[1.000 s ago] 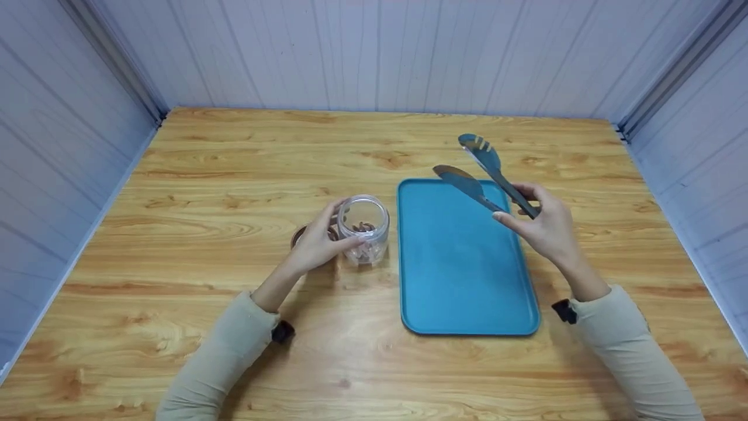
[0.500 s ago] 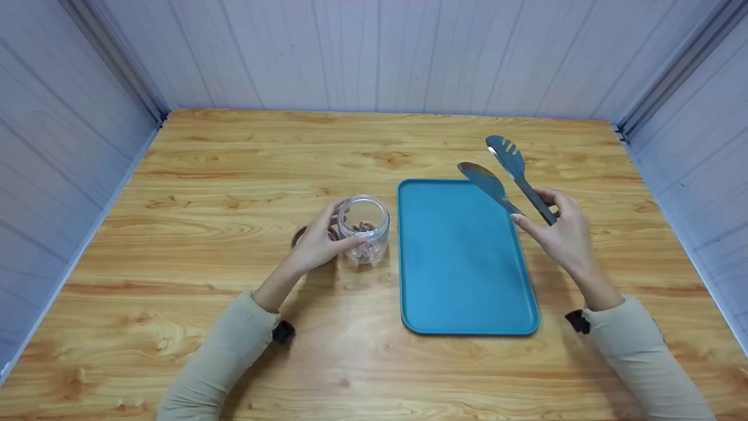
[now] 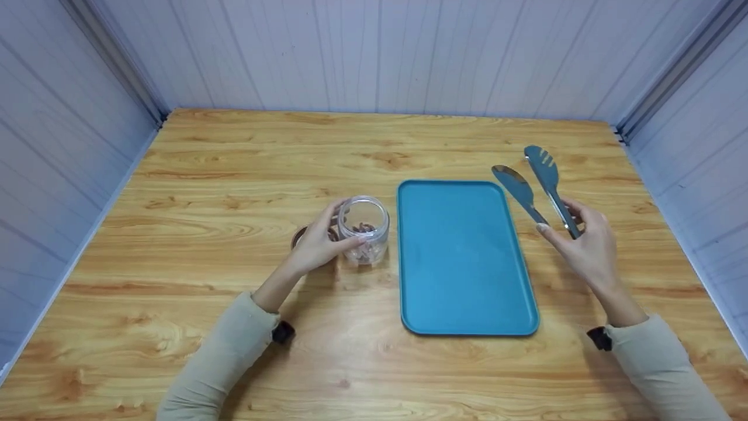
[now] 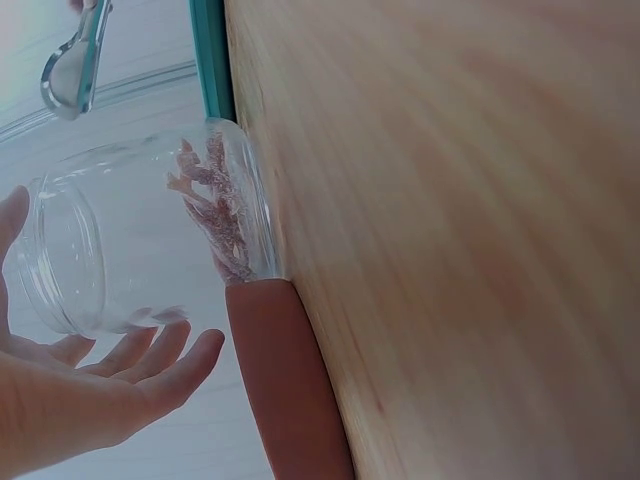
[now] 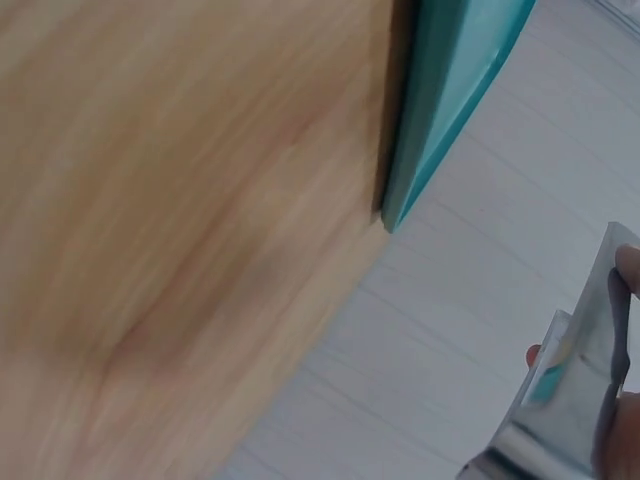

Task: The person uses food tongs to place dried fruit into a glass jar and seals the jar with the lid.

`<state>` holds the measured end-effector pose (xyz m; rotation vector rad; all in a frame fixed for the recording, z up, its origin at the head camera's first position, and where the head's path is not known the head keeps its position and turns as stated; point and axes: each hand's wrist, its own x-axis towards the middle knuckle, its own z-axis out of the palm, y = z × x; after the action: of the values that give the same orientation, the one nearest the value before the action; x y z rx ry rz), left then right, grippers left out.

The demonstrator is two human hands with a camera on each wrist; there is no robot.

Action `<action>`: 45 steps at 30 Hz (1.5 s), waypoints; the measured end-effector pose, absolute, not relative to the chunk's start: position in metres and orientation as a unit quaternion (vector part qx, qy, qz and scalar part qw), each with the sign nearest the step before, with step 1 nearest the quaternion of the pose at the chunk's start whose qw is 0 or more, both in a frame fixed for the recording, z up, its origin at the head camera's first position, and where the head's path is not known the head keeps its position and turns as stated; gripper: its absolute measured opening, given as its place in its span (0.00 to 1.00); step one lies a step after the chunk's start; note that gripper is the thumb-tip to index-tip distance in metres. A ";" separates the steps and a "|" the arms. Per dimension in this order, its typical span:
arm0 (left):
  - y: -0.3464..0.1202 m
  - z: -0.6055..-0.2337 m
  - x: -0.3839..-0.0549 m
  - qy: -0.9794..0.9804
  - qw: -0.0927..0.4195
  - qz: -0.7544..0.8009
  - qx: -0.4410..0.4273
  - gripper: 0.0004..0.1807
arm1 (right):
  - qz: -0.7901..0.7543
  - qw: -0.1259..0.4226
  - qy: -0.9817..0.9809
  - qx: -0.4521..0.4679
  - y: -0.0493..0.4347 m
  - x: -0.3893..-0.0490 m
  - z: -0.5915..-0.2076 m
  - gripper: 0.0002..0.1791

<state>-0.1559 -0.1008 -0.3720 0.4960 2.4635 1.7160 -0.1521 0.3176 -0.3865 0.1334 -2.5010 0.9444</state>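
My left hand (image 3: 318, 242) holds a clear jar (image 3: 374, 250) that stands upright and uncovered on the table, thumb near the rim and fingers around the far side. Several small reddish-brown pieces (image 4: 215, 210) lie at the jar's bottom; their kind is hard to tell. Right beside the jar, partly under my left hand, is a round brown lid (image 4: 285, 370). Metal tongs (image 3: 544, 169) are in my right hand (image 3: 591, 248), held in the air right of the tray with their slotted and solid heads spread apart and nothing between them.
A blue rectangular tray (image 3: 467, 257) lies between the jar and my right hand, with nothing on it. The wood-grain table (image 3: 234, 175) is walled in by pale panels (image 3: 374, 52) at the back and both sides.
My right hand has carried the tongs to the right and slightly toward me, from above the tray's far right corner to beside it. The left hand and jar stay put.
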 end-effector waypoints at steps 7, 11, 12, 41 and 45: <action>-0.100 -0.370 -0.154 0.811 0.049 0.560 0.162 0.39 | 0.327 0.196 -0.924 0.003 0.329 -0.144 -0.392 0.32; -0.100 -0.370 -0.154 0.810 0.050 0.561 0.164 0.39 | 0.325 0.178 -0.929 -0.020 0.334 -0.141 -0.396 0.32; -0.100 -0.370 -0.154 0.809 0.050 0.562 0.164 0.39 | 0.325 0.174 -0.929 -0.025 0.335 -0.141 -0.397 0.32; -0.100 -0.370 -0.154 0.813 0.040 0.555 0.172 0.39 | 0.248 0.068 -0.966 -0.037 0.372 -0.133 -0.412 0.37; -0.100 -0.370 -0.155 0.813 0.039 0.556 0.172 0.39 | 0.236 0.047 -0.970 -0.038 0.374 -0.133 -0.413 0.39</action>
<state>-0.1546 -0.1003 -0.3701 0.5279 2.4915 1.7033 -0.1332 0.3738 -0.4126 -0.1160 -2.9580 0.7200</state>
